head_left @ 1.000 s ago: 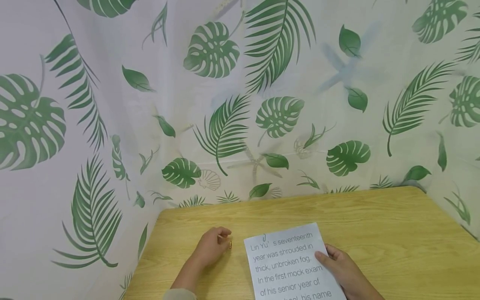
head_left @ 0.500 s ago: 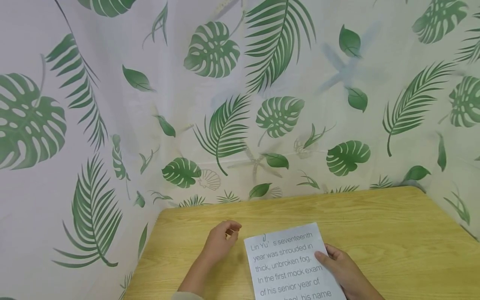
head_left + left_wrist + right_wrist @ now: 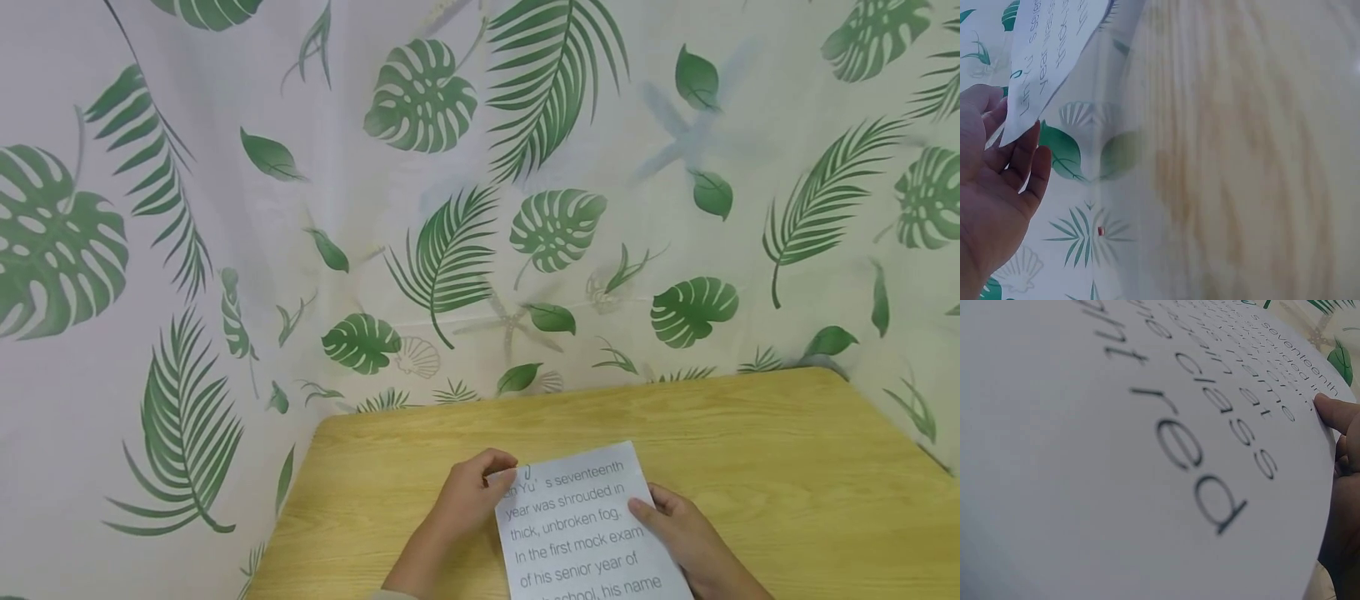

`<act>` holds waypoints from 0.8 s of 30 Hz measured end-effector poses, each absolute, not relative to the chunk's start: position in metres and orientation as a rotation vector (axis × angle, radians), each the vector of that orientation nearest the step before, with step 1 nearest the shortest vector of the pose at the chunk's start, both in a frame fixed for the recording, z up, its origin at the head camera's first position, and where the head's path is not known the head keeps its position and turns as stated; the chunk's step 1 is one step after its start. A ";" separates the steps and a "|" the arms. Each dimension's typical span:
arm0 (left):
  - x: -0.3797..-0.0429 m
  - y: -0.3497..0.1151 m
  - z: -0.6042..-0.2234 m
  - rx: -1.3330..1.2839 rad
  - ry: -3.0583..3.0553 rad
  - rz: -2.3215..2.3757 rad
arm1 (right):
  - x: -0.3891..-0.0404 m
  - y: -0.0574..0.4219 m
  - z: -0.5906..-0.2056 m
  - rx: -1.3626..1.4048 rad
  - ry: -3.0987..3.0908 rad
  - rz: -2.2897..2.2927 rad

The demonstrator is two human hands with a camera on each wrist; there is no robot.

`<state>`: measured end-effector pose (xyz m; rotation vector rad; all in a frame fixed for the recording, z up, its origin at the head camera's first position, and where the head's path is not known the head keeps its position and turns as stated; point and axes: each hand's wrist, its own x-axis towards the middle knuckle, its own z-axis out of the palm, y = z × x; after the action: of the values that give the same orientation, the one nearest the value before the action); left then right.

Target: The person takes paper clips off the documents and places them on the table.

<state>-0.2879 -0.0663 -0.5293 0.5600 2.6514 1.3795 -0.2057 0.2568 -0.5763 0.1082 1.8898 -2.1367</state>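
A white sheet of paper (image 3: 581, 533) with large printed text leans up in the lower middle of the head view. My right hand (image 3: 686, 529) grips its right edge, thumb (image 3: 1334, 412) on the printed side and fingers behind. My left hand (image 3: 468, 500) is at the top left corner, thumb over the first printed word, fingers (image 3: 1025, 153) behind the sheet in the left wrist view. A small green paper clip (image 3: 527, 472) sits on the top edge, just right of the left fingertips. Whether a second clip is in the left hand, I cannot tell.
Both hands are over a wood-grain table (image 3: 787, 467). A white curtain (image 3: 465, 283) printed with green leaves stands behind it and along its left side. A tiny reddish spot (image 3: 1101, 231) shows in the left wrist view.
One second ago a gold paper clip showed at my left fingertips over the table; it is out of sight now. The left hand has moved right to the paper's corner. The right hand stays put.
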 end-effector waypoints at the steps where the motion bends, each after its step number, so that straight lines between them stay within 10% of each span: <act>1: -0.287 -0.065 -0.530 0.558 2.647 1.383 | -0.206 0.256 -0.576 0.108 1.891 -2.135; 24: -0.286 -0.058 -0.523 0.627 2.603 1.385 | -0.206 0.255 -0.572 0.159 1.904 -2.125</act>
<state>-0.2857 -0.0576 -0.5231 0.6267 2.6026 1.3847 -0.2060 0.2549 -0.5723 0.1586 1.9040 -2.1254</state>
